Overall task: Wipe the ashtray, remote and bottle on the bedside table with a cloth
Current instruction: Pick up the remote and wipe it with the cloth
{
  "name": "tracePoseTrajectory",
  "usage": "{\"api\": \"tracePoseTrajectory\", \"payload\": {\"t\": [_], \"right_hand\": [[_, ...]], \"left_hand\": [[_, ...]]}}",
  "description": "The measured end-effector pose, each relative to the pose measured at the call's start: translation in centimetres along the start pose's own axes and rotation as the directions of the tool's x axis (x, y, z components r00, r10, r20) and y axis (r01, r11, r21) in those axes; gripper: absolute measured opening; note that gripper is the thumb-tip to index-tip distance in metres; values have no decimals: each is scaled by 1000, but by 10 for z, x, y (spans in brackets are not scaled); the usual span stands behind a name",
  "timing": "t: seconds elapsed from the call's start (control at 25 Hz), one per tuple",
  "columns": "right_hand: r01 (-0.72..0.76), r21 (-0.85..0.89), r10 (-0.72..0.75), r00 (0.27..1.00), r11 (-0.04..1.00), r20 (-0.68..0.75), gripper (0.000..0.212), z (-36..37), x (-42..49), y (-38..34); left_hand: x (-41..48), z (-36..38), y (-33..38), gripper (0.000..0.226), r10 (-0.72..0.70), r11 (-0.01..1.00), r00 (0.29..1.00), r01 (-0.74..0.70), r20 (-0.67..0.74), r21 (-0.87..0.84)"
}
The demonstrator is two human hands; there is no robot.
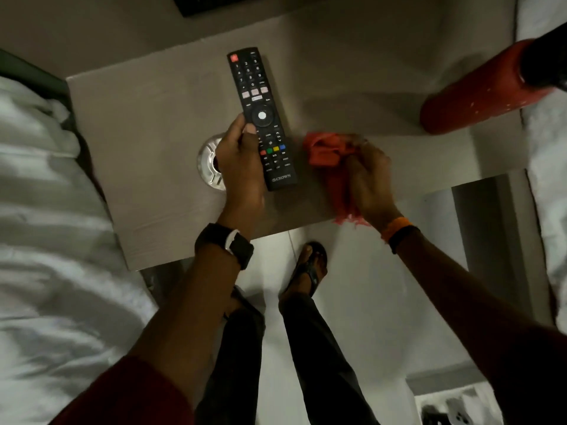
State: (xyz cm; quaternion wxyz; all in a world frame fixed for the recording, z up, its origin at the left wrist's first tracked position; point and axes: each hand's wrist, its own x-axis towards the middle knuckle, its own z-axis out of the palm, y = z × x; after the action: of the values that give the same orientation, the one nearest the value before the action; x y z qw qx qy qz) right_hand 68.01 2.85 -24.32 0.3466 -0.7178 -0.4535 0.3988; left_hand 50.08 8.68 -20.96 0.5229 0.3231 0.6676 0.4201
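My left hand [239, 161] grips the lower half of a long black remote [256, 96], buttons facing up, held above the grey bedside table [147, 124]. Under that hand sits a shiny glass ashtray [208, 162], partly hidden by my fingers and wrist. My right hand [369, 182], blurred, is closed on a bunched orange-red cloth [325, 151] just right of the remote; the cloth and remote are apart. A red bottle [472, 93] with a dark top stands at the table's far right corner.
White bedding [40, 240] lies along the left side, and more white fabric [549, 148] on the right. A dark object [221, 3] sits at the top edge. Below the table's front edge are my legs and sandalled foot [313, 265] on a pale floor.
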Motion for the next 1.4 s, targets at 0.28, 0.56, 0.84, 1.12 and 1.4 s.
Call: {"api": "tracePoseTrajectory", "payload": {"t": [0.28, 0.56, 0.84, 1.12, 1.4], "right_hand": [[272, -411, -280, 959, 870, 43, 44, 44, -14, -59], [143, -639, -112, 990, 756, 90, 46, 38, 84, -52], [4, -400, -87, 978, 916, -189, 45, -6, 64, -46], [-168, -49, 141, 927, 985, -349, 31, -14, -17, -35], [-360, 603, 612, 739, 712, -282, 20, -43, -53, -29]], "left_hand": [[-18, 28, -15, 33, -329, 937, 938, 339, 109, -84], [-48, 12, -36, 25, -330, 936, 882, 352, 336, -3], [-26, 24, -39, 30, -197, 980, 942, 178, 271, 91], [-10, 28, -32, 30, -100, 924, 978, 24, 181, 382], [-40, 46, -6, 35, 114, 859, 978, -185, 174, 478]]}}
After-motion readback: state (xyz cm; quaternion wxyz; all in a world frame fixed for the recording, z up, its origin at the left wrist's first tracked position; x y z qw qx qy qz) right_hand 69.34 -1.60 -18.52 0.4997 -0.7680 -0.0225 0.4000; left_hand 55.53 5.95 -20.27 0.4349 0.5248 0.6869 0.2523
